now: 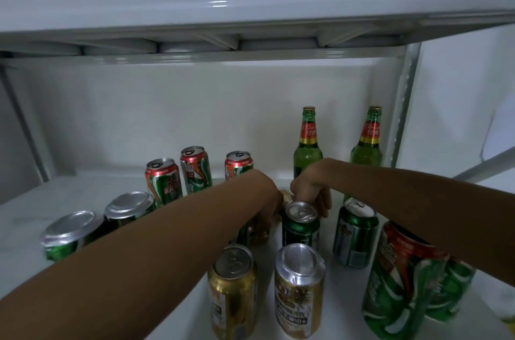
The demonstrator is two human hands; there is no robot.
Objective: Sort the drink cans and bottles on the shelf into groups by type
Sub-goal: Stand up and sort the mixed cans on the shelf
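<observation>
Dark green can (300,224) is standing upright near the middle of the white shelf (55,200), with the right hand (310,190) curling down over its far rim, fingers touching the top edge; whether they are actually pinching it cannot be told. Left hand (269,213) is reaching in just beside it, fingers wrapping round a gold can (287,196) that is mostly hidden behind the wrist and the dark green can. Two gold cans are standing in front, nearest the camera: one (232,292) on the left, one (299,291) on the right, close together but apart. A second green can (355,233) with a pale label is standing to the right of the dark green one. A large red-and-green can (401,284) is looming at the right edge, partly under the right forearm. Three red-and-green cans (163,182) (195,169) (238,165) are lining up toward the back, left of centre. Two cans (69,233) (129,207) with plain silver ends facing the camera are sitting at the left. Two green glass bottles (308,144) (367,142) with red neck labels are standing upright at the back right, well apart from each other, against the white back wall (167,102).
</observation>
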